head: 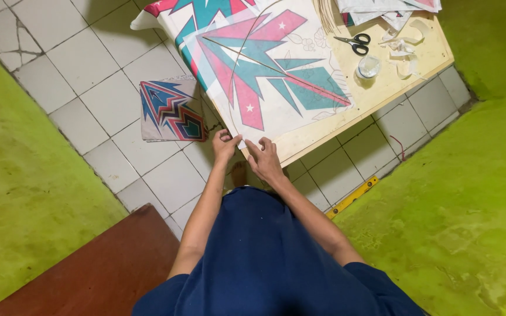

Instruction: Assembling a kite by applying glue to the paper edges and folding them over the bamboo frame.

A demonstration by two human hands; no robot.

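A large paper kite (265, 70) with pink and teal star shapes lies on a pale wooden board (382, 88). Thin bamboo sticks cross it, one bent in a bow. Both hands work at the kite's near corner, at the board's edge. My left hand (225, 144) pinches that paper corner. My right hand (265, 161) rests just to its right, fingers on the corner fold and the board edge. Blue clothing fills the lower part of the view.
Black-handled scissors (355, 42), a small clear round container (369, 66) and paper scraps (402, 50) sit on the board's far end. A folded kite in blue and red (171, 111) lies on the white floor tiles. A yellow ruler (352, 198) lies on the floor. Green walls flank both sides; a brown surface (101, 269) is at lower left.
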